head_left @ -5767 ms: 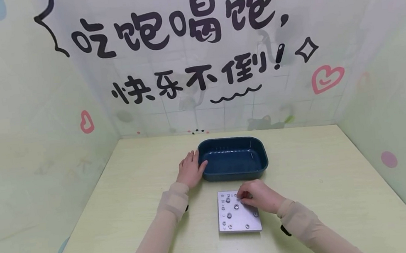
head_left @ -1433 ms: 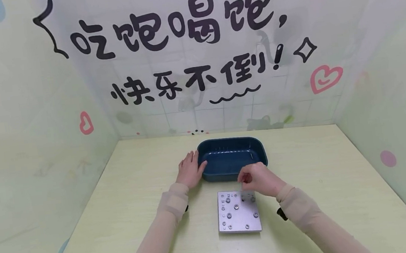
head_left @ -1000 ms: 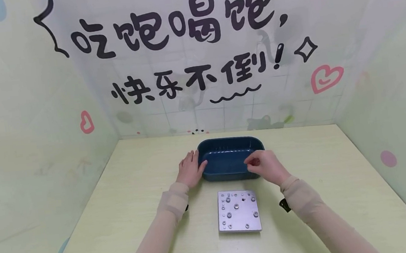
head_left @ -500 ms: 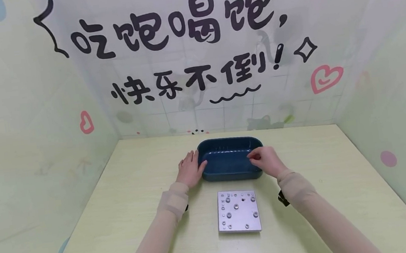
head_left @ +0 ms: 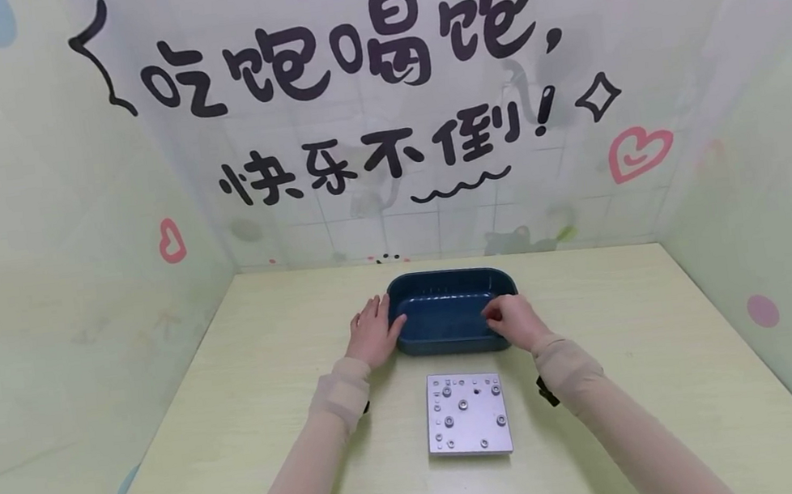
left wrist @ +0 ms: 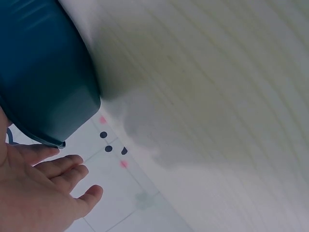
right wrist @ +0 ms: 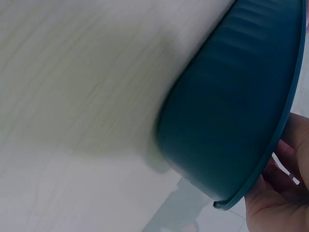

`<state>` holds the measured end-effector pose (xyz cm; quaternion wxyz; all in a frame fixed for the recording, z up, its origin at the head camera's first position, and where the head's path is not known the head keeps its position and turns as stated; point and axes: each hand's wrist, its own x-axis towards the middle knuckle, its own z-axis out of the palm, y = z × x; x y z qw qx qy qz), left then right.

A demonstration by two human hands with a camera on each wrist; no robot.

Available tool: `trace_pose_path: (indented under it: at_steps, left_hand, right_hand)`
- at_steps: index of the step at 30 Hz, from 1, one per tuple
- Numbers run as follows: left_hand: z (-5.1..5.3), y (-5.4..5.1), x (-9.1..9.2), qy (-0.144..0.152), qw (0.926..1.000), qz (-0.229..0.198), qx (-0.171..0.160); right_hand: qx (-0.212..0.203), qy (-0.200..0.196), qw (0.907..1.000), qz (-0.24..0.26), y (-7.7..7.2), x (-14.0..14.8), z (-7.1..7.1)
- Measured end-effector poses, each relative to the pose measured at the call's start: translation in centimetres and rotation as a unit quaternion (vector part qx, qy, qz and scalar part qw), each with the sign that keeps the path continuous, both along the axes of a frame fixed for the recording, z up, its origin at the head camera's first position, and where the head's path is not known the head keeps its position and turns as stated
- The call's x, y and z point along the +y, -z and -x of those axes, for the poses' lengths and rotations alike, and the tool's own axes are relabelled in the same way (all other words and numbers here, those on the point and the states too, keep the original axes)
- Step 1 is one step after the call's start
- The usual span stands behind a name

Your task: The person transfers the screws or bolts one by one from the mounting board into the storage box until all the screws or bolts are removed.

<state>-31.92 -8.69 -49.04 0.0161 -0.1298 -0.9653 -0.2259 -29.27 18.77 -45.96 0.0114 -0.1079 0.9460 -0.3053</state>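
Observation:
A dark blue oblong plastic box (head_left: 447,347) stands near the back of the table. My left hand (head_left: 373,336) rests on its left end with fingers straight, the thumb over the rim; the left wrist view shows the spread fingers (left wrist: 72,179) beside the box edge. Over the box's right end, my right hand (head_left: 518,321) has curled fingers. A small silver screw (right wrist: 293,179) shows between those fingers in the right wrist view, mostly hidden. In front of the box lies a square silver metal plate (head_left: 477,427) bearing several screws, with one dark hole (head_left: 477,392) near its back edge.
The pale wood-grain table (head_left: 287,324) reaches back to a printed wall sheet (head_left: 364,226) with black writing. Similar sheets stand at the left and right sides.
My right hand has lifted from the plate and moved back and right to the box's right end. A dark hole now shows in the plate. The left hand has stayed put.

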Motion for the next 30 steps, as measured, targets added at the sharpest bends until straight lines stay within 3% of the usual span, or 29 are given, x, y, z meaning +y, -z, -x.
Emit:
trace_pose_path:
  at_steps: [22,30]
  left_hand:
    - [-0.2,-0.3,0.0,-0.004,1.0,-0.002,-0.001]
    - [-0.3,-0.4,0.1,-0.002,1.0,-0.001,0.001]
  right_hand:
    - [0.004,-0.002,1.0,0.001,0.3,0.0,-0.4]
    - [0.023,-0.01,0.9996,0.012,-0.6,0.5,-1.1]
